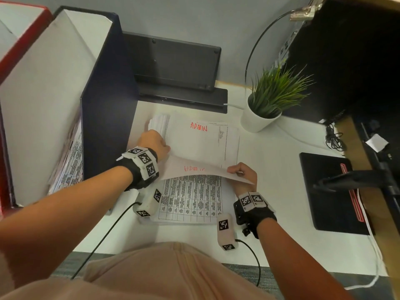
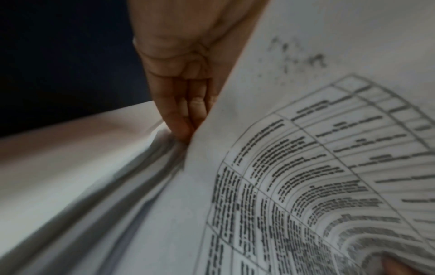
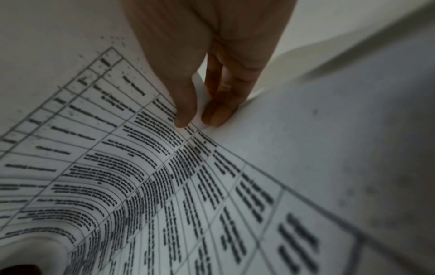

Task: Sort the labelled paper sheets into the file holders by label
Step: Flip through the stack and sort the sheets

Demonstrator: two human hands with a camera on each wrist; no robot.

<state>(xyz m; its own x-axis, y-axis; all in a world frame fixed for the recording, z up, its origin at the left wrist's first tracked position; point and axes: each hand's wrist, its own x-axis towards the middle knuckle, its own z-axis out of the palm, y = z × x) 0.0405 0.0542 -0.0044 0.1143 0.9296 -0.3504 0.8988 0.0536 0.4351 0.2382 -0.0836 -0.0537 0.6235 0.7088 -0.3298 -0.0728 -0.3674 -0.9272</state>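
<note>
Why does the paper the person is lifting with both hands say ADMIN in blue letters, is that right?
Nearly right. The lifted sheet is held by the left hand and the right hand, and ADMIN shows through it, but the letters are red, not blue. The head view shows it, along with another red ADMIN on the sheet lying behind.

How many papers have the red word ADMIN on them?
2. One ADMIN sheet lies flat on the stack at the back of the desk; the lifted sheet, held by the left hand and right hand, shows ADMIN through its back. More may hide underneath.
</note>
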